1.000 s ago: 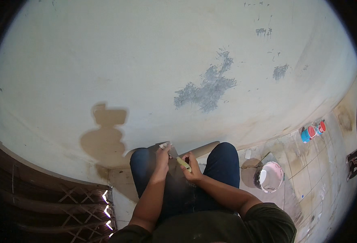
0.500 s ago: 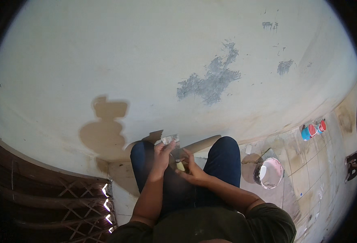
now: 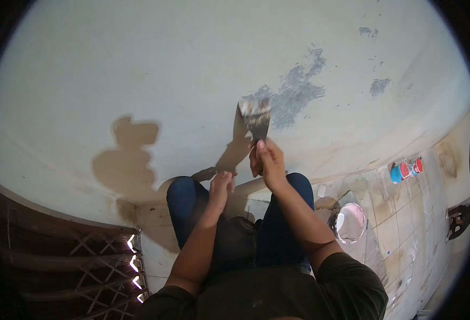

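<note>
My right hand (image 3: pixel 267 160) is raised to the wall (image 3: pixel 192 69), gripping a putty knife (image 3: pixel 256 118) by its handle. Its wide blade is smeared with whitish paste and overlaps the lower left end of a grey scraped patch (image 3: pixel 293 98). Whether the blade edge touches the wall is not certain. Lower down, near my left knee, my left hand (image 3: pixel 221 186) is closed with its fingers curled. What it holds, if anything, I cannot make out.
A paste-stained bucket (image 3: pixel 349 223) stands on the tiled floor to the right of my knees (image 3: pixel 298 188). Farther right is a blue and red container (image 3: pixel 399 173). Dark wooden furniture with lattice (image 3: pixel 80 256) fills the lower left. Smaller grey marks (image 3: pixel 379 87) dot the wall.
My hands have moved apart from being close together between my knees. The right one has risen to the wall with the putty knife; the whitish piece at my left hand no longer shows there.
</note>
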The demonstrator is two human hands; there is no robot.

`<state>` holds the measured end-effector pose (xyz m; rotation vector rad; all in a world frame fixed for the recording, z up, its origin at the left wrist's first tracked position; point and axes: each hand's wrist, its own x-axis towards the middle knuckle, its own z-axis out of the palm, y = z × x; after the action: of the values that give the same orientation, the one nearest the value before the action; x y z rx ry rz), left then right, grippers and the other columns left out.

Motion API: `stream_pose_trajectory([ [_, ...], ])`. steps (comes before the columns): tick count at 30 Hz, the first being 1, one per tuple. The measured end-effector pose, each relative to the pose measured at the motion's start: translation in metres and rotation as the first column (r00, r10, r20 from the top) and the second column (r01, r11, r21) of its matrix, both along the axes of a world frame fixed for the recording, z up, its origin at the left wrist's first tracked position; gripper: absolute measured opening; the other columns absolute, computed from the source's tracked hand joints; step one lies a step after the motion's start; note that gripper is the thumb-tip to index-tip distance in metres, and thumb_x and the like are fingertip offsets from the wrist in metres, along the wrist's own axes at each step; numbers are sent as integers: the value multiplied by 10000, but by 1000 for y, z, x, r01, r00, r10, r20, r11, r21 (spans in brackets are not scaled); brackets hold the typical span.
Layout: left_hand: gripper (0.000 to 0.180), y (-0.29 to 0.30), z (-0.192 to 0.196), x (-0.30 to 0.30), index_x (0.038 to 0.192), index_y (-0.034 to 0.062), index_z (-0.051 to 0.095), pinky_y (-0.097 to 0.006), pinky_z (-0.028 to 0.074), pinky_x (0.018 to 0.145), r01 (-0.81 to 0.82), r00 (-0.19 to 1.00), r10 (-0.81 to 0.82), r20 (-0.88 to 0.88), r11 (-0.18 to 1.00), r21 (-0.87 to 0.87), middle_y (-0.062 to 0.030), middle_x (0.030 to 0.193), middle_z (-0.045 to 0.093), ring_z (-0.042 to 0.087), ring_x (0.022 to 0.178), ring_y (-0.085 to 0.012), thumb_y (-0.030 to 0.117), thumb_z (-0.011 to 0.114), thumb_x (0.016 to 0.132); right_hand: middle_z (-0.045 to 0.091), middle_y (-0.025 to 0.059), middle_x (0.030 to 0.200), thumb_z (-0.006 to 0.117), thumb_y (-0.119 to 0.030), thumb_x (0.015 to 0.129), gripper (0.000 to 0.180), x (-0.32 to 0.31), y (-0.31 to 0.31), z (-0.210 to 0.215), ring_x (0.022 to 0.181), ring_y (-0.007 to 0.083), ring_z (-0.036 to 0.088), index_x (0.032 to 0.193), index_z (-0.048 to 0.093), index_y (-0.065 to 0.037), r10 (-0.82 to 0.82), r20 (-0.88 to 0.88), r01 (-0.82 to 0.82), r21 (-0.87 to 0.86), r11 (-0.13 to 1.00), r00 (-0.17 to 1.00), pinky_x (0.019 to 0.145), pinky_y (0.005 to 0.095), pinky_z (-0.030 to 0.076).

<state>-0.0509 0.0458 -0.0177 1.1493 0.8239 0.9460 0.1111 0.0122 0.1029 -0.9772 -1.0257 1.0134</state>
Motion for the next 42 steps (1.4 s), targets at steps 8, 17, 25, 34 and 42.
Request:
stream_pose_trajectory([
  [8,353,1,2,-12,964,8,633,-261,385,621,-22,999,21,31,1000,19,20,645,491,491,620,-82,327,482,989,502,43,694,449,-395,1015,385,-14,-1,22,520,124,503,1018,526,-17,113,-183,-114,5,994,977,445,250,410],
  [17,257,-15,18,-9,1041,23,628,-261,427,749,325,941,-324,101,946,11,-10,863,576,536,816,-82,247,507,1005,498,-8,618,599,-196,949,182,-31,-46,-101,447,81,451,1020,543,-38,69,-27,-72,-161,984,997,418,222,361],
  [25,175,-26,31,-9,951,25,550,-262,458,776,-35,983,29,183,999,27,-36,873,602,565,826,-104,174,488,1016,645,47,912,756,-111,793,375,-25,-43,-135,851,161,618,1118,595,-15,522,72,-477,-313,821,850,792,315,494],
  [34,156,-12,45,-2,936,53,496,-238,435,523,-170,973,135,186,966,192,-46,745,583,544,567,-99,190,506,1011,647,176,1084,571,-501,912,579,-15,-37,-170,1008,262,622,1231,557,-19,932,310,-222,-911,348,189,867,377,491],
  [42,172,1,73,12,917,54,493,-243,380,424,-213,969,194,154,971,112,-33,618,511,469,449,-102,199,549,991,671,192,988,587,-487,908,537,-16,-41,-170,945,291,642,1200,573,-36,853,288,-286,-854,435,436,825,374,503],
])
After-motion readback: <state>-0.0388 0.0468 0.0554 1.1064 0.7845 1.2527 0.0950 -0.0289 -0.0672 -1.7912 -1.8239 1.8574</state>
